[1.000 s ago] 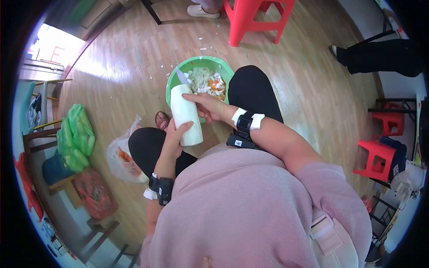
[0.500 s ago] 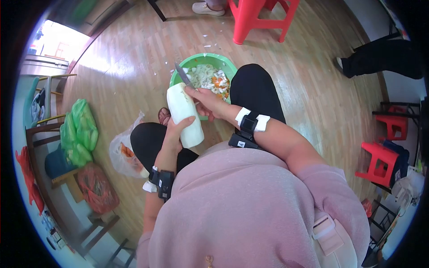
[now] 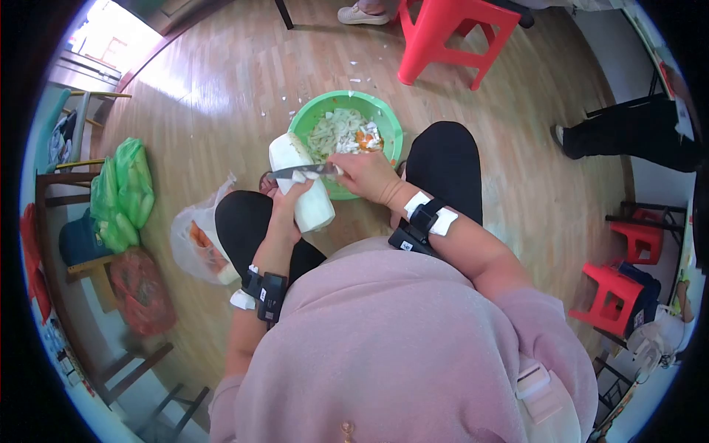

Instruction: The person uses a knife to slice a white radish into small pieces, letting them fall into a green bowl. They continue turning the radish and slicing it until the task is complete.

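A thick, peeled white radish [image 3: 314, 210] lies in my left hand [image 3: 286, 210], tilted over my lap, the fingers wrapped round its side. In my right hand [image 3: 365, 176] is a kitchen knife [image 3: 304, 169], its blade lying across the radish. Small white pieces sit along the blade. Just beyond both hands, a green basin [image 3: 391, 122] on the floor holds chopped white pieces and some orange ones. My left fingers are partly hidden behind the radish.
A clear plastic bag [image 3: 193, 247] with orange vegetables stands left of my knee. Further left are a green bag [image 3: 125, 196] and a red bag [image 3: 140, 292]. A red stool [image 3: 450, 44] and a person's shoe [image 3: 362, 15] are ahead; another person's dark trouser leg [image 3: 628, 136] is at right.
My right hand has turned the knife from pointing away over the basin to lying across the radish. White pieces now show at the blade. The view has shifted slightly.
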Motion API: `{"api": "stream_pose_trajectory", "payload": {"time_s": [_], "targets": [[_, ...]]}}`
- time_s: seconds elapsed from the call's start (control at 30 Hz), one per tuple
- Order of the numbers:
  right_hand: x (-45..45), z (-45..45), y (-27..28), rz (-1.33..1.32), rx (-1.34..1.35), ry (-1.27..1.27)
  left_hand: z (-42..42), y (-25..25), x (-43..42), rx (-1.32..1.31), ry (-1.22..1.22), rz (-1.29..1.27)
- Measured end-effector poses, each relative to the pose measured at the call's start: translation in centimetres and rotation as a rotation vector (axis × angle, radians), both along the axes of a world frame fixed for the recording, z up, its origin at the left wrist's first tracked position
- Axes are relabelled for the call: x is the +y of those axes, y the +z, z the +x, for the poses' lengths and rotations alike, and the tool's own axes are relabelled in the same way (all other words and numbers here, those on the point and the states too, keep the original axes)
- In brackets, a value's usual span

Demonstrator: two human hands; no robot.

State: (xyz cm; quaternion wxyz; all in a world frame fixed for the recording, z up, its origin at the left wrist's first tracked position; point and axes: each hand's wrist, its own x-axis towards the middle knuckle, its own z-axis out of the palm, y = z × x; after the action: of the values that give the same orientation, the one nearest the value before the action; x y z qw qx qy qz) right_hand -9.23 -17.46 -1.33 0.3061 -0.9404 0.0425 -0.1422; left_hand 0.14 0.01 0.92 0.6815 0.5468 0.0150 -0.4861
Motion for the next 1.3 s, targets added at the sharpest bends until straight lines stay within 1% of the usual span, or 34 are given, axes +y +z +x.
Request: {"api": "stream_pose_trajectory", "payload": {"time_s": [0.1,0.23,0.3,0.4,0.53,0.6,0.67,0.7,0.73,0.9,1.03,1.17,1.3], "targets": [[0.4,0.2,-0.4,-0.069,-0.058,0.004,-0.1,0.0,-0.2,0.000,0.023,-0.004],[0.5,0.5,-0.2,-0.103,-0.017,0.011,-0.2,0.0,-0.1,-0.001,-0.012,-0.010],[0.6,0.6,-0.2,-0.044,-0.005,-0.039,-0.2,-0.1,-0.1,-0.007,-0.014,-0.031],[0.5,0.8,-1.1,-0.096,-0.012,-0.071,-0.4,0.7,-0.4,0.025,-0.049,-0.010],[-0.1,1.3,-2.6,-0.093,0.025,-0.141,-0.6,1.0,-0.4,0.037,-0.070,0.019],[-1.0,1.6,-3.0,-0.006,0.231,-0.288,-0.6,1.2,-0.4,0.032,-0.085,0.030],[-1.2,1.5,-3.2,0.017,0.220,-0.283,-0.7,1.1,-0.3,-0.030,-0.173,0.032],[-1.1,1.4,-2.8,0.043,0.218,-0.278,-0.6,1.1,-0.3,-0.033,-0.174,0.031],[-0.9,1.2,-2.4,0.020,0.142,-0.232,-0.4,0.9,-0.3,-0.014,-0.158,0.054],[-0.2,0.9,-1.8,-0.007,0.124,-0.125,-0.4,1.0,-0.2,0.024,-0.098,0.088],[-0.1,1.1,-1.5,-0.045,0.104,-0.041,-0.4,0.4,-0.1,-0.063,-0.106,0.114],[-0.2,0.9,-1.7,-0.073,0.077,-0.026,-0.5,-0.1,0.0,-0.123,-0.142,0.141],[-0.2,1.2,-2.8,-0.115,0.076,-0.095,-0.4,0.2,-0.2,-0.092,-0.152,0.157]]}}
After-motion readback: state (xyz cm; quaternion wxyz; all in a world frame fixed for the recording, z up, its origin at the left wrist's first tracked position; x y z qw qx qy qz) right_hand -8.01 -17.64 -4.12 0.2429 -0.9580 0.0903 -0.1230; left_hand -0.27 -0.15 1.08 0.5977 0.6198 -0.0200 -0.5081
